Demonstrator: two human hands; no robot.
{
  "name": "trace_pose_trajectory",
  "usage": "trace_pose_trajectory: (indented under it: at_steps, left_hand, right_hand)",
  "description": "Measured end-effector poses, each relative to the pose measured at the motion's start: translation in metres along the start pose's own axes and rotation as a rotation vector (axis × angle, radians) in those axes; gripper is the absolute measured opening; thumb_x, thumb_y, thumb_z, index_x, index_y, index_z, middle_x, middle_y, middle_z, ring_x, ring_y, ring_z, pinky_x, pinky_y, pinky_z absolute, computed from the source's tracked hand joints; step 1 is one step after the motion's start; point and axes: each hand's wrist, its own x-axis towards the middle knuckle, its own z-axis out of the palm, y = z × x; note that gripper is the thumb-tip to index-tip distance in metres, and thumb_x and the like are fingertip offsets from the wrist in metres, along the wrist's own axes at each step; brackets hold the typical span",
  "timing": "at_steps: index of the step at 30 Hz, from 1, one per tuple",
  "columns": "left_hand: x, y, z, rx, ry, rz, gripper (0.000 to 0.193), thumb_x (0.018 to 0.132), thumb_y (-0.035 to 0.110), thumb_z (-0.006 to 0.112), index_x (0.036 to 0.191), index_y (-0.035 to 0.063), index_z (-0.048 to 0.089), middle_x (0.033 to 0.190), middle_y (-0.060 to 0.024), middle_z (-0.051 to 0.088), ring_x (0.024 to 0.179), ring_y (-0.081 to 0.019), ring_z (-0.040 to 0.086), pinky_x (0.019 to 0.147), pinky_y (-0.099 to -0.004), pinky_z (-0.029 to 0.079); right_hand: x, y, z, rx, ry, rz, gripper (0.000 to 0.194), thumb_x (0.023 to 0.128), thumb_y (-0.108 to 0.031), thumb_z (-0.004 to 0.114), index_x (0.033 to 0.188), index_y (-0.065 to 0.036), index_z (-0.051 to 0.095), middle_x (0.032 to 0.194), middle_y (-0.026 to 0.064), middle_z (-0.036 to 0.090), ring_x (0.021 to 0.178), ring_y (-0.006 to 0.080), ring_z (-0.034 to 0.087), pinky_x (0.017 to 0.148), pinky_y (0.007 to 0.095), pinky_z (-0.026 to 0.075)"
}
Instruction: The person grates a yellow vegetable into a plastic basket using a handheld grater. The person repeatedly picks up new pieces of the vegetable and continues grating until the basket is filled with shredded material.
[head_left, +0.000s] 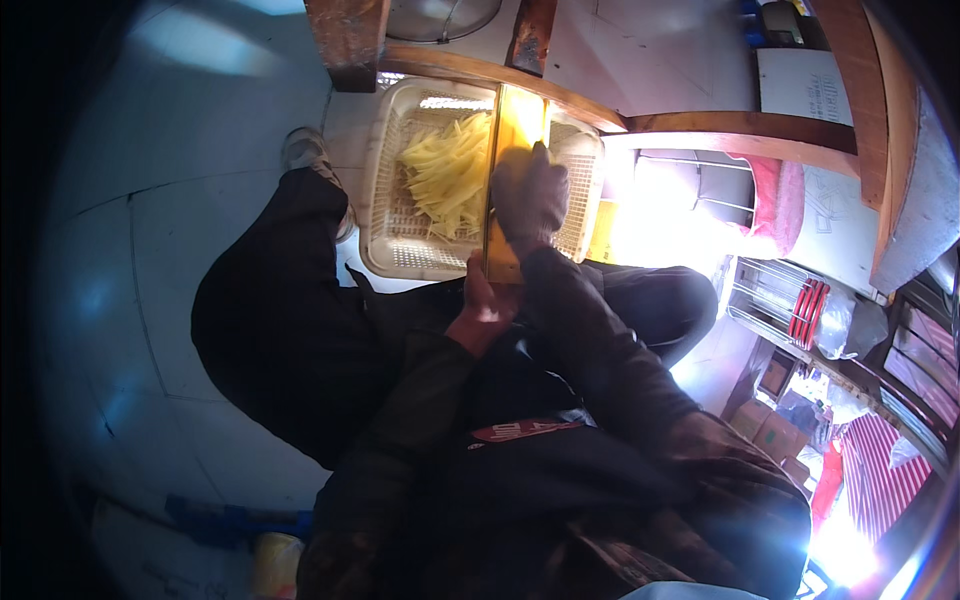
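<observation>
A yellow board-shaped slicer (504, 259) lies across a cream plastic basket (373, 202), its far end at a wooden rail. My bare left hand (484, 306) grips the slicer's near end. On the slicer's face rests my right hand (531, 191), in a dark knit glove, with the fingers curled down. Whatever may be under that palm is hidden. Left of the slicer, pale yellow vegetable strips (446, 176), like cut potato, are heaped in the basket. The basket stands on the floor between my legs.
Beyond the basket runs a wooden frame rail (585, 107) with upright legs. To the right stand a wire rack (772, 300) with red parts and a white carton (832, 210). A yellow tub (277, 564) is at lower left. Strong glare hides part of the right side.
</observation>
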Motion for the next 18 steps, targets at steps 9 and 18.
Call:
trace_pose_trajectory:
  at_steps: [9, 18]
  left_hand:
    - [0.007, 0.004, 0.001, 0.195, -0.194, -0.119, 0.07, 0.1, 0.061, 0.036, 0.14, 0.0076, 0.056, 0.125, -0.0162, 0.067, 0.108, -0.0371, 0.067, 0.092, -0.0543, 0.055]
    - [0.001, 0.006, 0.021, 0.247, -0.001, -0.082, 0.071, 0.102, 0.06, 0.027, 0.14, 0.0065, 0.055, 0.126, -0.0175, 0.066, 0.112, -0.0381, 0.065, 0.096, -0.0555, 0.054]
  right_hand:
    - [0.12, 0.004, 0.017, 0.017, -0.101, -0.052, 0.093, 0.08, -0.055, 0.074, 0.152, -0.007, 0.041, 0.13, 0.0287, 0.06, 0.12, 0.0384, 0.061, 0.101, 0.0468, 0.051]
    - [-0.007, 0.021, -0.068, 0.378, -0.137, -0.013, 0.066, 0.089, -0.043, 0.072, 0.138, -0.001, 0.058, 0.118, 0.0269, 0.066, 0.109, 0.0425, 0.066, 0.092, 0.0512, 0.055]
